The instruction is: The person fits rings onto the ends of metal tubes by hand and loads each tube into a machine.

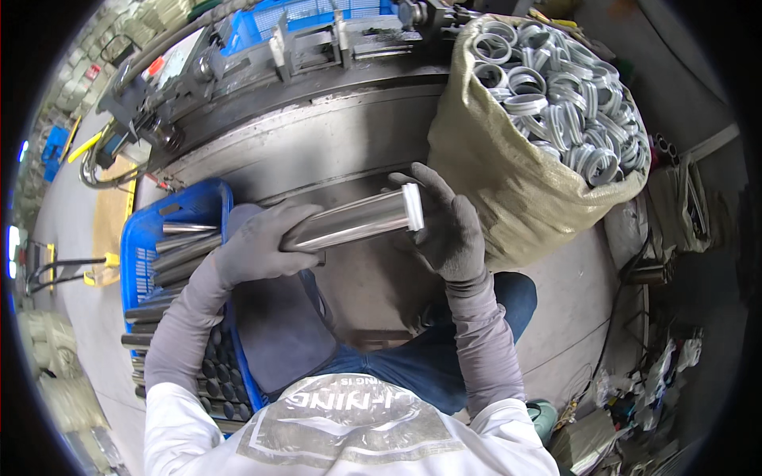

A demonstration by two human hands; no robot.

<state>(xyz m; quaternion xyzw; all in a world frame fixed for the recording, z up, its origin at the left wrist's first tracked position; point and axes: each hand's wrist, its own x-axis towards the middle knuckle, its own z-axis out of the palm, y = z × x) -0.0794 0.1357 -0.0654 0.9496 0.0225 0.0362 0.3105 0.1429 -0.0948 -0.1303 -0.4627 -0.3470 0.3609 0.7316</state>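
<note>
Blue plastic crate of steel tubes (159,238); grey-gloved left hand (258,242) wrapped around shiny steel tube (357,220), axis rising rightward; white end ring (413,206) pinched by gloved right hand (448,230); woven sack of rings (492,182).

A woven sack (492,170) of tan, straw-coloured cloth stands at the upper right, its mouth open and rolled back — it bulges with grey metal rings (556,87). At the left a blue plastic crate (143,246) with a slotted wall holds dark metal tubes (178,254) laid lengthwise. A second blue crate (270,16) sits at the top edge, behind the machine — only partly in view.
</note>
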